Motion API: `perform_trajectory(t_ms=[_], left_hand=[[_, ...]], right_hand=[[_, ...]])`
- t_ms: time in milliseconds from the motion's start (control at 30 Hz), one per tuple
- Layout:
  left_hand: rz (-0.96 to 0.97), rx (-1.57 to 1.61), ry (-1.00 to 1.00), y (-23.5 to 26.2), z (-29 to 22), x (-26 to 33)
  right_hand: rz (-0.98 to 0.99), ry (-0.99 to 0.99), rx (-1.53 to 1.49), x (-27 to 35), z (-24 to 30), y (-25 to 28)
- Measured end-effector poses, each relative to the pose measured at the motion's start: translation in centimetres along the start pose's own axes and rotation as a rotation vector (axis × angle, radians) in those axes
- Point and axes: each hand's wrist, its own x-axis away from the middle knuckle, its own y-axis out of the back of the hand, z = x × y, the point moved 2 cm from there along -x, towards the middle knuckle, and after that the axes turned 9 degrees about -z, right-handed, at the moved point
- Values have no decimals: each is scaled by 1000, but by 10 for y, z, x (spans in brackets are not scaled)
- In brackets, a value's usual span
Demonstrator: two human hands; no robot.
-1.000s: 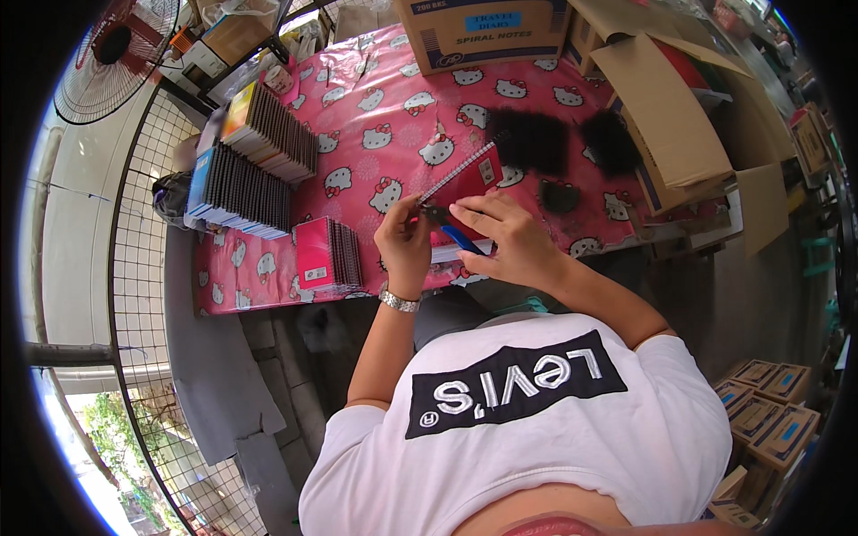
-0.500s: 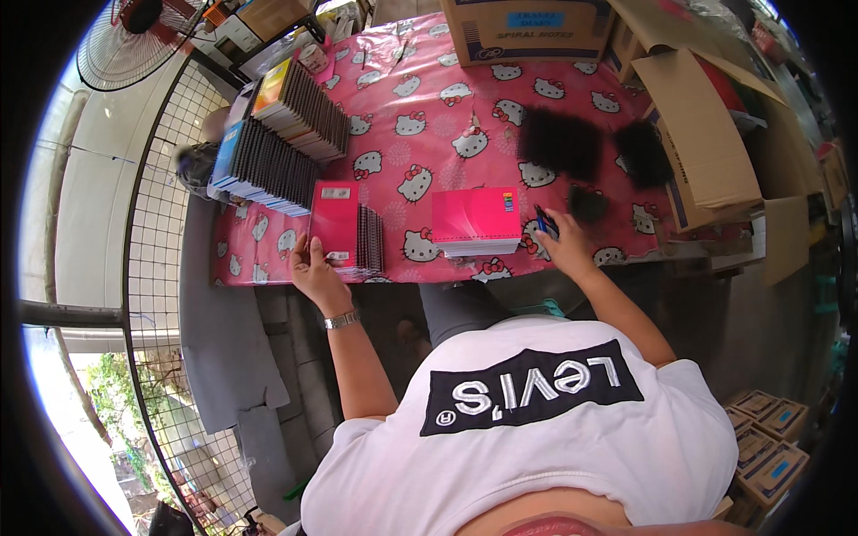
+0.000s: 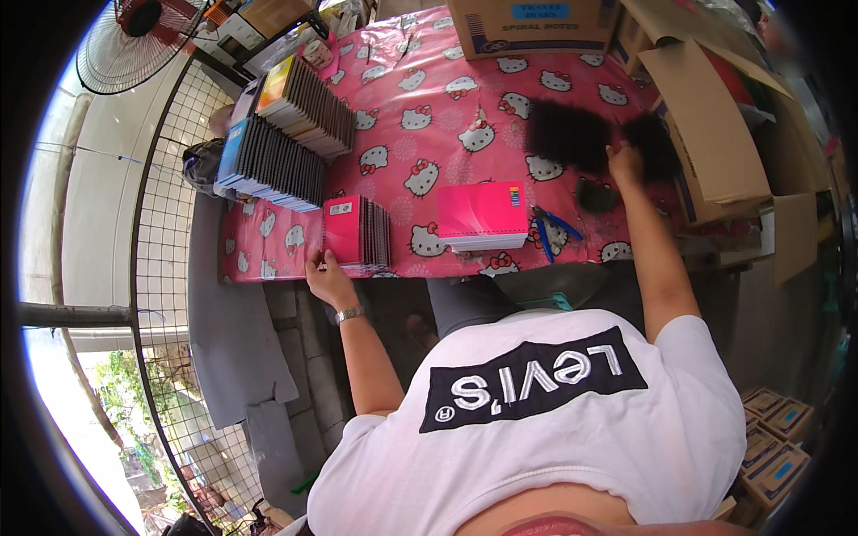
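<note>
My left hand (image 3: 332,280) is at the near left corner of a stack of pink notebooks, its curled fingers on the edge of the top spiral notebook (image 3: 342,225). Right of that stack lies a pile of pink-covered notebooks (image 3: 483,213) with a row of holes along its near edge. My right hand (image 3: 626,164) reaches to the far right, its fingers closed between two fuzzy black heaps (image 3: 569,136) that look like fine binding coils; what they pinch is too small to make out. Blue-handled pliers (image 3: 552,232) lie on the table beside the pink pile.
A pink patterned cloth (image 3: 393,134) covers the table. Blue spiral notebooks (image 3: 273,165) and orange-yellow ones (image 3: 308,107) stand in rows at the left. An open cardboard box (image 3: 706,125) is at the right, a closed carton (image 3: 536,31) at the back. A small dark clump (image 3: 595,195) lies near the pliers.
My right hand has let go of the pliers and moved far and right to the black heaps. The notebook under my left hand now sits squarely on its stack.
</note>
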Motion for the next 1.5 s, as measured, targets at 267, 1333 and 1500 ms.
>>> perform_trajectory(t_ms=[267,1333,1500], left_hand=[[-106,-148,-300,8,-41,3],[1016,238,-1629,-34,-240,106],[793,392,-1464,-28,-260,97]], right_hand=[[39,-305,-403,-19,-6,-8],[369,565,-1011,139,113,175],[133,749,-995,133,129,200]])
